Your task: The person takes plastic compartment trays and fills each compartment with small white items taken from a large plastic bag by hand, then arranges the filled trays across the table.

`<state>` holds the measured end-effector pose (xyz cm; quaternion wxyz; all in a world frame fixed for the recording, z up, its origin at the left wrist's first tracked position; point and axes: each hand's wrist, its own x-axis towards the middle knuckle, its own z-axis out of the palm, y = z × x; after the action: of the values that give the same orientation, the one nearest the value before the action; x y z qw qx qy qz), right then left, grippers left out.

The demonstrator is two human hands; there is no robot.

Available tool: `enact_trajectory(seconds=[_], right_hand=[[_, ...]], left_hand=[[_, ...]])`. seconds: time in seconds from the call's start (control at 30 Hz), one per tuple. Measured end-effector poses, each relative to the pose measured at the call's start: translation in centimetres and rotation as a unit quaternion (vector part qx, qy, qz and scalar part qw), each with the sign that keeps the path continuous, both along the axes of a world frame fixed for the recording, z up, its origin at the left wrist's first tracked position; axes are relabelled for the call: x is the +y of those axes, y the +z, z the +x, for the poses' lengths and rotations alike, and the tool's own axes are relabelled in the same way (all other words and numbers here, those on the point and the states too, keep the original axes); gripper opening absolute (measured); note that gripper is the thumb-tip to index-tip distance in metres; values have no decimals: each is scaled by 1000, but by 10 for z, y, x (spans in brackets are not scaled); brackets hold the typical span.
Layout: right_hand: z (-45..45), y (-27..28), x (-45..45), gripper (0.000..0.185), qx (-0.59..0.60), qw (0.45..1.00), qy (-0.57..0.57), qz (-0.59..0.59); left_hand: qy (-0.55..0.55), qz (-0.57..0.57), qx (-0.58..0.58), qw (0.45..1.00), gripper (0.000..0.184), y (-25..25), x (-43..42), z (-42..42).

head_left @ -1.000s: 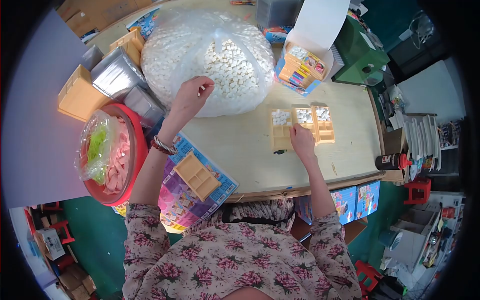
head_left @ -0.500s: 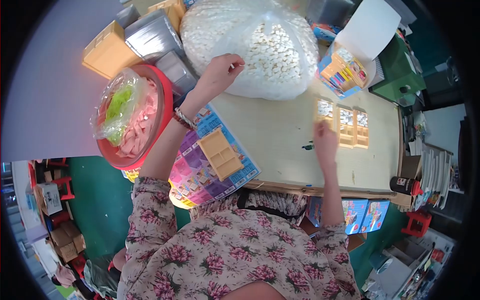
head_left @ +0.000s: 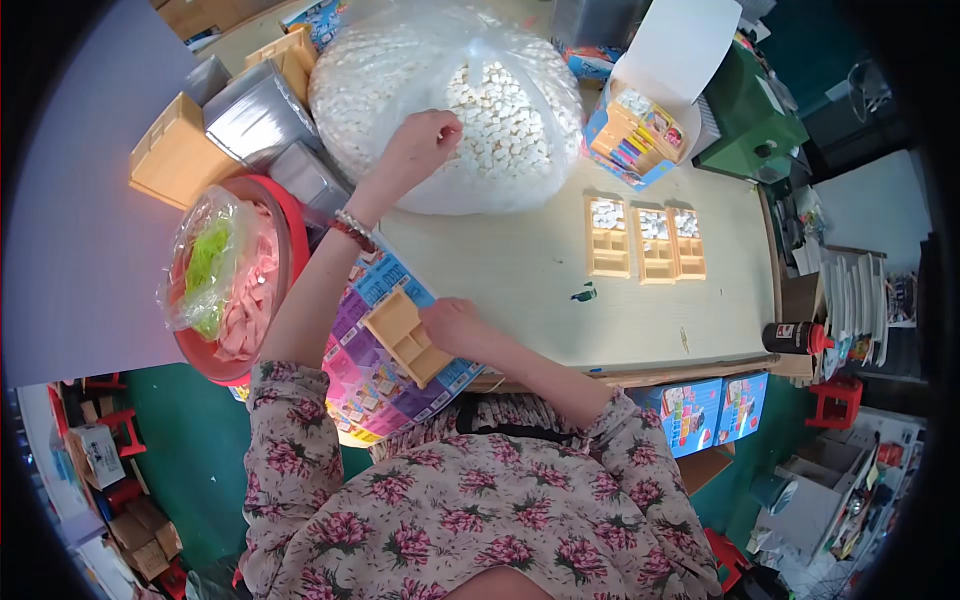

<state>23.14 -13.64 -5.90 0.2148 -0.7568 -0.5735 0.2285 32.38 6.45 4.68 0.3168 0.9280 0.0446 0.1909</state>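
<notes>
Left hand (head_left: 425, 142): over the bag (head_left: 500, 140), fingers curled; grip indeterminable. Right hand (head_left: 456, 326): at the tray (head_left: 425, 364), near left, on the sheet (head_left: 345, 372); finger closure indeterminable. Sheet lettering: illegible from here.

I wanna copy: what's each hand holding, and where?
The right hand is at the right edge of the near tray, grip unclear. Whether the left hand holds anything can't be told.

The right hand (head_left: 455, 328), earlier at the leftmost tray (head_left: 608, 243) of three, now reaches the edge of the divided tray (head_left: 407, 338). The leftmost tray sits farther forward against its neighbours (head_left: 657, 247), apart from the dark green scrap (head_left: 584, 293).
</notes>
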Motion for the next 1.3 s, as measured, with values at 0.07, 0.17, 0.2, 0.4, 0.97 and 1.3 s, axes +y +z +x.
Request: enact_trajectory(seconds=[0.07,0.17,0.2,0.4,0.97,1.3], right_hand=[[0,5,-7,13,19,1000,1,9],[9,34,-18,14,50,999,4,-9],[14,49,-24,16,60,997,2,-38],[139,110,-40,18,59,991,-116,-15],[244,111,4,25,118,979,-162,-35],[230,102,-15,25,46,985,-167,18]], left_hand=[[-34,31,-12,999,12,-10,3,16],[-66,55,44,995,19,-18,8,36],[-64,56,44,995,19,-21,7,38],[-6,173,57,983,47,-24,-4,56],[-89,12,-17,996,17,-3,-29,55],[40,-28,-22,999,20,4,9,35]])
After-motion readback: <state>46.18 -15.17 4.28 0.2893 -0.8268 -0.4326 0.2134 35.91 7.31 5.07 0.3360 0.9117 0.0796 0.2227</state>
